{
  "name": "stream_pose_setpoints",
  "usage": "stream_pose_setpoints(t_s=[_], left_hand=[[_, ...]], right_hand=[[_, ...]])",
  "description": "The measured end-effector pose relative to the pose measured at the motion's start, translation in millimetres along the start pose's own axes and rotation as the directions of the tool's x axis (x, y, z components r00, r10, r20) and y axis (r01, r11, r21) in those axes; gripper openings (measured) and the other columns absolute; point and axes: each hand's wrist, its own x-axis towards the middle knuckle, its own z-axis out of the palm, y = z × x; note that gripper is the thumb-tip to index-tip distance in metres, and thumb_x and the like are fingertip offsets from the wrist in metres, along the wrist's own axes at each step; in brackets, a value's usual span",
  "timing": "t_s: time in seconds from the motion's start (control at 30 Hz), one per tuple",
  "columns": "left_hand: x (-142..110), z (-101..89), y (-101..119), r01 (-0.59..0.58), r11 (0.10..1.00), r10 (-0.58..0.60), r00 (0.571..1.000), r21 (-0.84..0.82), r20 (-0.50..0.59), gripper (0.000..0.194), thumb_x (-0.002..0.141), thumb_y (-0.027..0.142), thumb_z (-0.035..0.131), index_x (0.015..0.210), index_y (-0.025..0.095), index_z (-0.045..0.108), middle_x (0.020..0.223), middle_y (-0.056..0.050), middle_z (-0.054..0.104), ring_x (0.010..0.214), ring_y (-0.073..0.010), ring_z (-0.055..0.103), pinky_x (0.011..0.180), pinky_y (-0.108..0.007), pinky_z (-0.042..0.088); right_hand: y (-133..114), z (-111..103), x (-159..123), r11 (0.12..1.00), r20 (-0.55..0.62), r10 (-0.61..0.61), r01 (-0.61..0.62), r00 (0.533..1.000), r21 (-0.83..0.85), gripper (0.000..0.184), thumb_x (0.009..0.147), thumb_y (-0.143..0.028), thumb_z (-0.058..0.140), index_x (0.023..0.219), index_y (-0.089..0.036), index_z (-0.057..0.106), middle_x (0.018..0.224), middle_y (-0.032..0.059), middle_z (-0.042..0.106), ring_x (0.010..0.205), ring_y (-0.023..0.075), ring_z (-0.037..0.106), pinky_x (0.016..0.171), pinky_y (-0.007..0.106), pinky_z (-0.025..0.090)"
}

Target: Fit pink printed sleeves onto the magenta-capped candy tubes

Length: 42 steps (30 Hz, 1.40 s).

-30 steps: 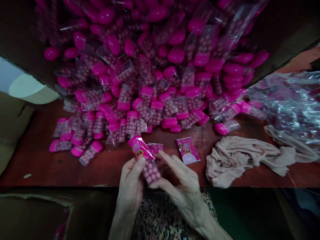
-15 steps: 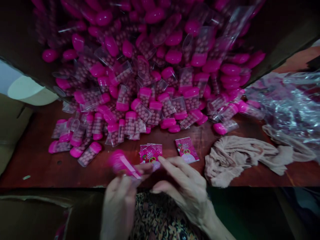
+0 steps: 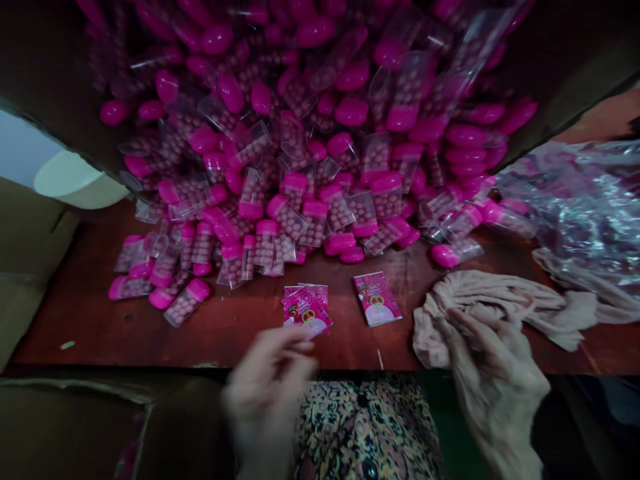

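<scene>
My left hand point(image 3: 273, 390) is over the table's front edge, just below a small stack of pink printed cards point(image 3: 306, 305). Motion smears its fingers, so what they hold, if anything, is unclear. On the right, my right hand point(image 3: 493, 367) has its thumb and fingertips pinched together on a crumpled beige cloth point(image 3: 530, 293). Between the hands lies a second stack of pink printed cards point(image 3: 377, 300). Behind them rises a large heap of clear containers with pink caps point(image 3: 313, 223), filled with small round balls.
A shiny clear plastic bag point(image 3: 590, 213) lies at the far right. At the left, a pale round tub point(image 3: 75, 180) stands behind the reddish table point(image 3: 165, 343). Cardboard point(image 3: 30, 267) borders the left side, with an open box point(image 3: 70, 427) below the table edge.
My right hand has moved from the cards to the cloth. The pink-capped container seen in my left hand earlier no longer shows there. The view has shifted slightly.
</scene>
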Motion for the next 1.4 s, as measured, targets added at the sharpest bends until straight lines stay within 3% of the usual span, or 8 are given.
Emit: stream_pose_setpoints(t_s=[0.1, 0.27, 0.47, 0.57, 0.8, 1.0, 1.2, 1.4], left_hand=[[13.8, 66.2, -21.6, -0.515, 0.818, 0.277, 0.744, 0.258, 0.608, 0.029, 0.076, 0.016, 0.063, 0.105, 0.017, 0.067, 0.093, -0.014, 0.068, 0.085, -0.0263, 0.063, 0.075, -0.036, 0.051], [15.2, 130.5, -52.1, -0.889, 0.084, 0.315, 0.452, 0.449, 0.835, 0.031, 0.079, 0.003, 0.046, 0.107, -0.003, 0.058, 0.093, -0.021, 0.063, 0.067, -0.0236, 0.064, 0.047, -0.03, 0.049], [24.6, 106.9, -37.5, -0.956, 0.028, 0.198, 0.293, 0.294, 0.935, 0.026, 0.082, 0.003, 0.04, 0.103, 0.006, 0.055, 0.089, -0.01, 0.058, 0.07, -0.0177, 0.06, 0.058, -0.029, 0.052], [29.4, 73.3, -29.3, -0.931, 0.208, 0.28, 0.35, 0.299, 0.894, 0.026, 0.083, 0.004, 0.041, 0.104, 0.01, 0.055, 0.091, -0.008, 0.06, 0.078, -0.0169, 0.059, 0.073, -0.028, 0.052], [52.5, -18.4, -26.1, -0.551, 0.565, 0.56, 0.803, 0.614, 0.205, 0.016, 0.081, 0.01, 0.053, 0.093, 0.015, 0.062, 0.088, -0.005, 0.064, 0.081, -0.0153, 0.061, 0.073, -0.025, 0.05], [61.5, -30.2, -36.9, -0.474, 0.592, 0.486, 0.855, 0.651, 0.18, 0.013, 0.08, 0.014, 0.057, 0.091, 0.015, 0.063, 0.087, -0.004, 0.06, 0.068, -0.0121, 0.057, 0.06, -0.022, 0.048], [64.0, -23.7, -35.8, -0.474, 0.598, 0.462, 0.863, 0.646, 0.205, 0.012, 0.077, 0.013, 0.061, 0.089, 0.015, 0.064, 0.086, -0.003, 0.056, 0.059, -0.0087, 0.052, 0.06, -0.022, 0.047], [61.4, -29.0, -32.4, -0.239, 0.877, 0.295, 0.953, 0.416, -0.075, 0.016, 0.071, 0.026, 0.068, 0.084, 0.018, 0.068, 0.07, 0.002, 0.058, 0.055, -0.008, 0.051, 0.05, -0.018, 0.043]], right_hand=[[0.0, 4.8, 2.0, 0.979, -0.009, 0.154, -0.151, 0.988, 0.138, 0.026, 0.079, -0.04, 0.061, 0.089, -0.017, 0.068, 0.08, 0.007, 0.064, 0.07, 0.0179, 0.059, 0.07, 0.031, 0.049], [2.2, 1.5, 5.0, 0.838, 0.097, 0.435, -0.442, 0.895, 0.321, 0.035, 0.072, -0.048, 0.064, 0.088, -0.017, 0.067, 0.086, 0.005, 0.066, 0.076, 0.0183, 0.06, 0.076, 0.031, 0.048], [12.8, 6.6, 4.6, 0.869, 0.061, 0.385, -0.384, 0.921, 0.311, 0.032, 0.075, -0.043, 0.063, 0.091, -0.016, 0.067, 0.088, 0.0065, 0.066, 0.082, 0.0208, 0.061, 0.082, 0.036, 0.047], [6.0, 8.6, 7.8, 0.938, -0.027, 0.292, -0.281, 0.956, 0.204, 0.03, 0.084, -0.038, 0.054, 0.096, -0.014, 0.066, 0.089, 0.01, 0.065, 0.084, 0.0217, 0.06, 0.084, 0.039, 0.046], [-89.3, 24.0, 10.5, 0.965, -0.002, -0.182, 0.179, 0.983, 0.19, 0.016, 0.082, -0.025, 0.06, 0.097, -0.018, 0.064, 0.085, 0.0056, 0.058, 0.082, 0.019, 0.051, 0.076, 0.036, 0.045], [-129.5, 59.3, -1.2, 0.94, 0.348, -0.272, 0.171, 0.897, 0.294, 0.007, 0.08, -0.02, 0.062, 0.074, -0.018, 0.064, 0.071, 0.0034, 0.055, 0.072, 0.018, 0.043, 0.06, 0.029, 0.039], [-123.0, 66.6, -6.1, 0.932, 0.316, -0.296, 0.201, 0.901, 0.3, 0.013, 0.084, -0.015, 0.056, 0.075, -0.017, 0.065, 0.069, 0.0036, 0.055, 0.07, 0.0173, 0.041, 0.058, 0.028, 0.035], [-125.6, 60.2, -0.7, 0.899, 0.146, -0.264, 0.189, 0.953, 0.395, 0.016, 0.086, -0.014, 0.054, 0.078, -0.016, 0.068, 0.068, 0.004, 0.055, 0.07, 0.0158, 0.042, 0.058, 0.026, 0.039]])
